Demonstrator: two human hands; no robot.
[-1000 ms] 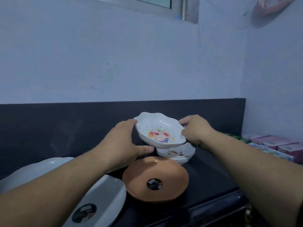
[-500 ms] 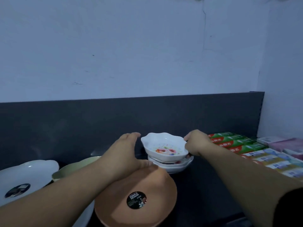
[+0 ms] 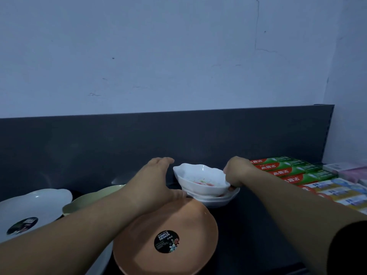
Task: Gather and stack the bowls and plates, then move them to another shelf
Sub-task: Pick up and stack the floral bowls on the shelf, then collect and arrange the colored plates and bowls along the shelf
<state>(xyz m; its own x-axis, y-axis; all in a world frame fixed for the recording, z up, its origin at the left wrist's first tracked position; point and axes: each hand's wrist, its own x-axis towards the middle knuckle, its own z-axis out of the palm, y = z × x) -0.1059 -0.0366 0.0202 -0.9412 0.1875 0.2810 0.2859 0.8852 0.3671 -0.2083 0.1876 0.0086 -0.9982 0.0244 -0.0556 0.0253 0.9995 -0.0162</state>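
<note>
Two hands are flanking the white bowl (image 3: pixel 200 178), which I am taking as my marker for everything else. The right hand (image 3: pixel 237 171) is gripping that bowl's right rim, its fingers curling down over the edge with fingertips (image 3: pixel 231 188) showing just beneath it. The left hand (image 3: pixel 155 183) is hovering at the bowl's left side, wide open, with its fingers stretching straight toward the bowl's far left and its thumb reaching toward the bowl's base; I am not able to tell whether the thumb is touching anything. The white bowl is sitting nested in a second bowl (image 3: pixel 217 200) directly under it, tilting slightly, with a colourful print showing inside. Just in front of the bowl and to its left, an orange plate (image 3: pixel 143 253) is lying flat, carrying a round black sticker (image 3: pixel 166 241). Further left of the bowl a pale green plate (image 3: pixel 93 199) is peeking out behind my left forearm, and beyond that a white plate (image 3: pixel 39 201) is lying well apart from the bowl. To the bowl's right, green and red toothpaste boxes (image 3: pixel 288 169) are lying side by side. All of it is resting on a dark shelf (image 3: pixel 238 245), with a dark back panel (image 3: pixel 119 143) rising behind the bowl and a pale wall (image 3: pixel 158 56) above.
</note>
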